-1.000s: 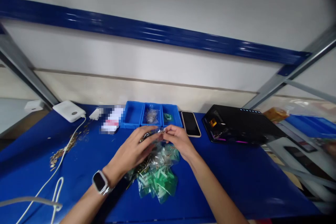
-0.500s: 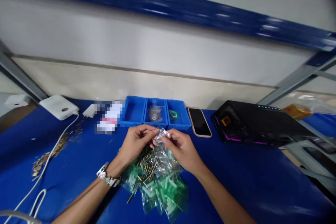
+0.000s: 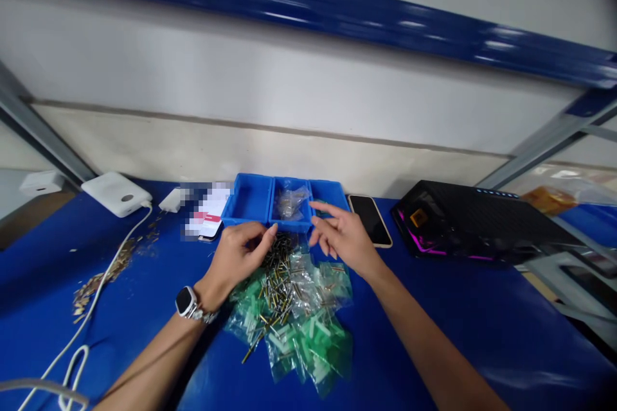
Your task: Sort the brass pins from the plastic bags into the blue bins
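My left hand [image 3: 243, 252] hovers at the front of the blue bins, its fingers bent and its thumb held apart, with nothing visible in it. Held over the front of the right bin [image 3: 329, 189], my right hand [image 3: 344, 234] has its index finger and thumb stretched out and apart. The middle bin [image 3: 292, 226] contains clear plastic bags [image 3: 290, 204]. Below my hands lies a heap of thin metal pins [image 3: 279, 282], dark and gold-coloured. Small clear bags [image 3: 308, 289] of pins and green-tinted bags [image 3: 321, 347] of white sticks lie beside it.
A left bin [image 3: 248, 199] joins the row. Phones [image 3: 369, 221] [image 3: 208, 212] flank the bins. At right stands a black device [image 3: 463, 221] with purple lights. A white power bank [image 3: 117, 194], its cable [image 3: 103, 282] and brown scraps [image 3: 103, 279] lie at left.
The clear plastic bag pinched between both hands is gone from them, and the middle bin's pile looks larger. My hands have moved apart and opened; the right one is now nearer the bins.
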### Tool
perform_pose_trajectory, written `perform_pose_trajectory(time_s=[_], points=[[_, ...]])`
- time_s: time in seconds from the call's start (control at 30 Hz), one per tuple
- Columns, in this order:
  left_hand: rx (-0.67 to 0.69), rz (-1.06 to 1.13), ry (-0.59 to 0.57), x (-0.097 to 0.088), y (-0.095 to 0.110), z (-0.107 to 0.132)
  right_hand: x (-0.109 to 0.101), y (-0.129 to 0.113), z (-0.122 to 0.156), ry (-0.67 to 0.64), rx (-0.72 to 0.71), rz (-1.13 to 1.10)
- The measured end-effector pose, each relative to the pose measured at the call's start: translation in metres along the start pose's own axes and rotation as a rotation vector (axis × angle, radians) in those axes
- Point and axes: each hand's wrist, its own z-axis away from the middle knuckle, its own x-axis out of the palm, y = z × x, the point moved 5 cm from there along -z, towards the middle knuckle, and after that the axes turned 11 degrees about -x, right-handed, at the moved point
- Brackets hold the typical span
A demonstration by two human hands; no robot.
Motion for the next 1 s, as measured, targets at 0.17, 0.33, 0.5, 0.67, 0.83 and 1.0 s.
perform_pose_trajectory(time_s=[0.17, 0.33, 0.5, 0.67, 0.83, 1.0], points=[[0.041, -0.013, -0.075, 0.008, 0.006, 0.003, 0.004, 0.002, 0.031, -0.327, -0.235, 0.556], [0.06, 0.005, -0.116, 0.014, 0.006, 0.005, 0.005, -0.001, 0.038, -0.396, -0.26, 0.681], [0.037, 0.06, -0.114, 0.013, 0.008, 0.004, 0.001, 0.008, 0.03, -0.264, -0.22, 0.434], [-0.132, 0.214, -0.197, 0.017, 0.006, 0.004, -0.003, 0.017, 0.028, -0.157, -0.087, 0.187], [-0.146, 0.298, -0.25, 0.023, 0.004, 0.005, 0.001, 0.018, 0.031, -0.107, -0.069, 0.144], [-0.12, 0.279, -0.286, 0.024, 0.004, 0.005, 0.003, 0.013, 0.03, -0.123, -0.151, 0.19]])
